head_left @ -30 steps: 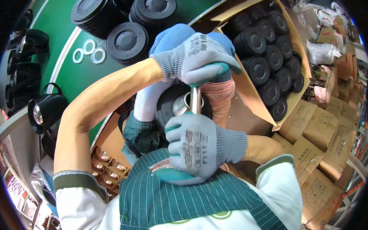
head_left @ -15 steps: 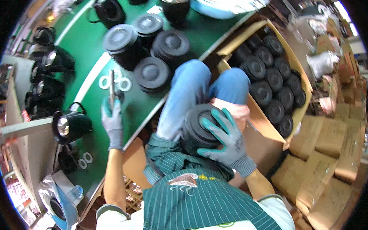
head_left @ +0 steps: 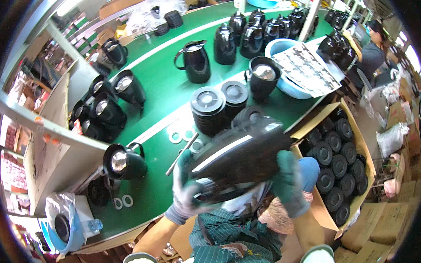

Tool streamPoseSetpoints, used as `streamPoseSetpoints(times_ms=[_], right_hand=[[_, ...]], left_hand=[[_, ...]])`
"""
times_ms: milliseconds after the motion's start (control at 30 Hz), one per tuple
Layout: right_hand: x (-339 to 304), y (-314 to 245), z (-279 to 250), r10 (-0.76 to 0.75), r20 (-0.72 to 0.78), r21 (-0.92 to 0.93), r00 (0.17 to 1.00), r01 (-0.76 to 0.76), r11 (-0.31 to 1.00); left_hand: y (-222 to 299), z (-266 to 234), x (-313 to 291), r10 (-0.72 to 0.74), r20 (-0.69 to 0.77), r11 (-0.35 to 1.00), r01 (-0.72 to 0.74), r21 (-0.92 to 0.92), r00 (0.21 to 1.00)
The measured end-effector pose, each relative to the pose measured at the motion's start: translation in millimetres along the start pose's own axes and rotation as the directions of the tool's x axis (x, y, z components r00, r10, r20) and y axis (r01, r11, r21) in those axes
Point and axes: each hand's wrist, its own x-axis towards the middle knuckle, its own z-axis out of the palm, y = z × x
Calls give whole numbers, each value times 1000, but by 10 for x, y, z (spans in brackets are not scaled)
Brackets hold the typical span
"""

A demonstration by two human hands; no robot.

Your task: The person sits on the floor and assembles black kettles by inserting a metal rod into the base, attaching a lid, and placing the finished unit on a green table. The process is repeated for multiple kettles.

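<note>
A glossy black jug point(head_left: 240, 160) lies sideways above my lap, blurred by motion. My left hand point(head_left: 187, 191), in a grey and green glove, grips its left end. My right hand point(head_left: 291, 182), gloved alike, is closed against the right end; its fingers are smeared. Just beyond my left hand, a thin metal rod point(head_left: 181, 155) lies on the green table point(head_left: 160, 110) beside white rings point(head_left: 175, 137). Stacks of round black lids point(head_left: 208, 101) stand behind the jug, which partly hides them.
An open carton point(head_left: 303, 167) of round black parts stands at my right. Beyond the lids are an upright jug point(head_left: 264, 75) and a blue basin point(head_left: 291, 88). More jugs point(head_left: 108, 110) line the left shelf. A person point(head_left: 373, 49) sits far right. Cartons point(head_left: 369, 225) lie lower right.
My left hand has let go of the metal rod, which now lies on the table. Both hands now hold the jug sideways. The view has tilted up, showing more of the far table.
</note>
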Motion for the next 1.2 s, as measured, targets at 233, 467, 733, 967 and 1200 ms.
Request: streamPoseSetpoints(times_ms=[233,467,733,967,1200], right_hand=[[1172,14,537,-99,335,-220,937,180,959],[2701,-412,18,-227,374,-810,899,198,-552],[2852,-539,-120,-188,452,-850,872,357,-388],[1291,-1485,15,-455,300,-770,838,494,404],[64,-1437,144,347,20,-626,938,-258,736]], left_hand=[[-432,-723,1052,20,-449,923,157,352,893],[-2164,-748,2589,-148,-274,466,311,828,950],[-2081,-501,2868,8,-169,597,131,791,986],[-373,253,1826,434,159,681,-439,587,887],[493,204,1192,516,286,742,-589,321,807]])
